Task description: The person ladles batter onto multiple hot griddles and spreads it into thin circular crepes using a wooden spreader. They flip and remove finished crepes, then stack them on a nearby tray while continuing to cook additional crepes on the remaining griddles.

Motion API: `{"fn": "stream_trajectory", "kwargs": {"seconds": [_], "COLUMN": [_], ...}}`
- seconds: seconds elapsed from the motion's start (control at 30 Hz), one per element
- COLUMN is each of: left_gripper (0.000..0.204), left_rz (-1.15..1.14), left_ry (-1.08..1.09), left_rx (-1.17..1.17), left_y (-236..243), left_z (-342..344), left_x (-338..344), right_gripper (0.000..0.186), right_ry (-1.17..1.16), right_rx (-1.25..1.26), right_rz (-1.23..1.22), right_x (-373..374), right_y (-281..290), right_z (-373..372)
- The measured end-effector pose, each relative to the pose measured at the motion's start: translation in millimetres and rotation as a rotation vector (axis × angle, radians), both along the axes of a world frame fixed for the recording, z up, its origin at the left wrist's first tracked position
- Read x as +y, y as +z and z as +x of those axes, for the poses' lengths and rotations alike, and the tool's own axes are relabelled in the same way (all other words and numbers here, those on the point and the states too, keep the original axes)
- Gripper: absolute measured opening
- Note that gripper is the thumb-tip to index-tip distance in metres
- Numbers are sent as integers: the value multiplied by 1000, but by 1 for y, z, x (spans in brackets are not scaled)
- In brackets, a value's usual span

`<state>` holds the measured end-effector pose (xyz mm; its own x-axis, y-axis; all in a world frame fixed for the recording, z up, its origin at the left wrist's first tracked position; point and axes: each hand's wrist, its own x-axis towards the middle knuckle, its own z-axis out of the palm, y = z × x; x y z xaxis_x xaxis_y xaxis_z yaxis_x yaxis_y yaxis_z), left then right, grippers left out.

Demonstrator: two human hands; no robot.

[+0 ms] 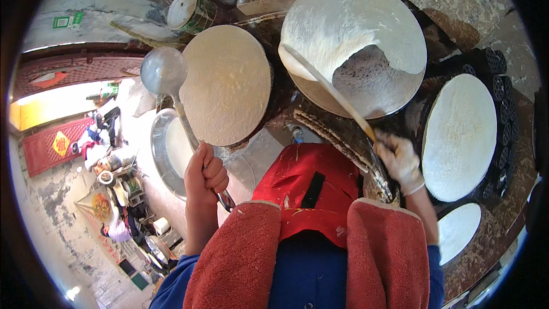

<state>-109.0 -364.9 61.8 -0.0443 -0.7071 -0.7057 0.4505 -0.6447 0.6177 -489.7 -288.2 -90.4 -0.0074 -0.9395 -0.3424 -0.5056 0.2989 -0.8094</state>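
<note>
My left hand (pixel 206 171) is closed around the handle of a metal ladle (pixel 163 70). The ladle's round bowl is up beside a griddle covered by a pale, round flatbread (pixel 229 86). Below it stands a metal basin (pixel 156 151) of whitish batter (pixel 178 146). In my right hand (pixel 397 160) is a long wooden stick (pixel 334 94), which slants up and left across the large round griddle (pixel 366 77). White batter (pixel 331 20) coats most of that griddle, and a dark patch at its lower right is bare. The stick's tip is at the batter's left edge.
Two more white rounds lie at the right, a large one (pixel 460 137) and a smaller one (pixel 459 233). Black honeycomb coal briquettes (pixel 504 97) are stacked beyond them. A bucket (pixel 191 11) stands at the back. A thick ropelike strip (pixel 329 134) lies before the large griddle.
</note>
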Motion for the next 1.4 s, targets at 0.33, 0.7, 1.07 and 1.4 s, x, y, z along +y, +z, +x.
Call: {"fn": "stream_trajectory", "kwargs": {"seconds": [0.33, 0.7, 1.07, 1.4], "left_gripper": [33, 33, 32, 32], "left_rz": [22, -40, -31, -40], "left_ry": [-90, -80, -52, -154], "left_rx": [32, -9, 28, 104], "left_y": [-6, 2, -2, -9], "left_z": [112, 194, 227, 226], "left_x": [8, 33, 36, 18], "right_gripper": [20, 25, 33, 39], "right_ry": [-809, -1319, -973, -1321], "right_rx": [-815, -992, -544, -836], "right_rz": [168, 122, 27, 142], "right_x": [42, -60, -75, -41], "right_y": [-21, -22, -72, -3], "right_z": [204, 307, 311, 263]}}
